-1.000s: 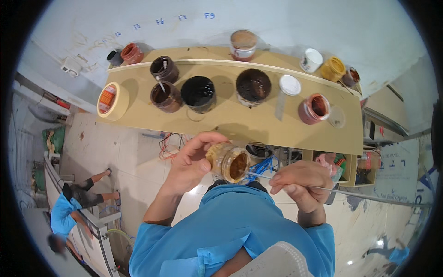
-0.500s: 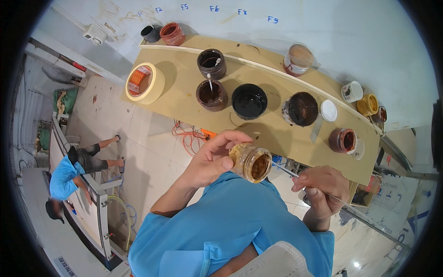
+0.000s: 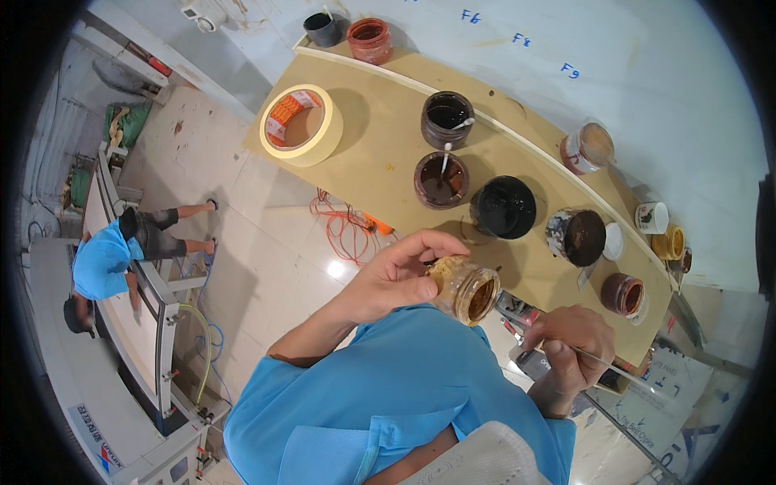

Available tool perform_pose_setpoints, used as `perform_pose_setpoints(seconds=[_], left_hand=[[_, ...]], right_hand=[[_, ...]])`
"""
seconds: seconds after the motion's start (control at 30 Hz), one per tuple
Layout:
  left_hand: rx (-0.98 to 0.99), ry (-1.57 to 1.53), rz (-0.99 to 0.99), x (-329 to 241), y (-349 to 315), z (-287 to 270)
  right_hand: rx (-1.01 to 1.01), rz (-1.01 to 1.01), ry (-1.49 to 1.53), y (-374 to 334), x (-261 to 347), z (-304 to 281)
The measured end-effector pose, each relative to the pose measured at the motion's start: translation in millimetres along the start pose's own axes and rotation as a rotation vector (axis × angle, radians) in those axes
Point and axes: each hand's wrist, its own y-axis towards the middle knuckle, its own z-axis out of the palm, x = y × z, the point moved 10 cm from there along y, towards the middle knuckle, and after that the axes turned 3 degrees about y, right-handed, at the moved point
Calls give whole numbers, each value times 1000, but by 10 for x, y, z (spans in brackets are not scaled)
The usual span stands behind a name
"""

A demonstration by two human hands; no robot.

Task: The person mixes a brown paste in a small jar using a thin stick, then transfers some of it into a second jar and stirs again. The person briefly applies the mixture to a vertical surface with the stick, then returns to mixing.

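Observation:
My left hand [image 3: 396,271] is wrapped round a small jar [image 3: 457,283] smeared with yellow-brown paint. It is tilted, its mouth turned to the right, and brown residue shows inside. To the right of it, my right hand [image 3: 572,347] is closed on a thin pale rod [image 3: 622,370]. One end of the rod runs out past the hand to the lower right. Its other end, near my fingertips, is too unclear to make out, and it is apart from the jar.
A tan table [image 3: 380,137] bears a masking tape roll [image 3: 323,129], a dark paint jar with a swab [image 3: 420,190], a black paint tub [image 3: 485,222], a stained tub [image 3: 558,234] and a reddish jar [image 3: 614,293]. At left, a person in blue [image 3: 105,263] leans over a bench.
The rod has drawn back from the jar's mouth toward the right. The jar has shifted slightly right in view, and the table appears turned as my head moved.

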Motion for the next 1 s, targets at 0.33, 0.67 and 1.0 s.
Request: perform_pose_setpoints(seconds=[0.33,0.67,1.0], left_hand=[[-97,183,112,-594,-112,-269],[-279,529,197,-1464,81,-410],[-251,950,213,-1708,328,-274]], right_hand=[[-72,53,309,214,-131,140],[-295,-116,414,164,-387,29],[-430,-141,350,-53,-495,-197]])
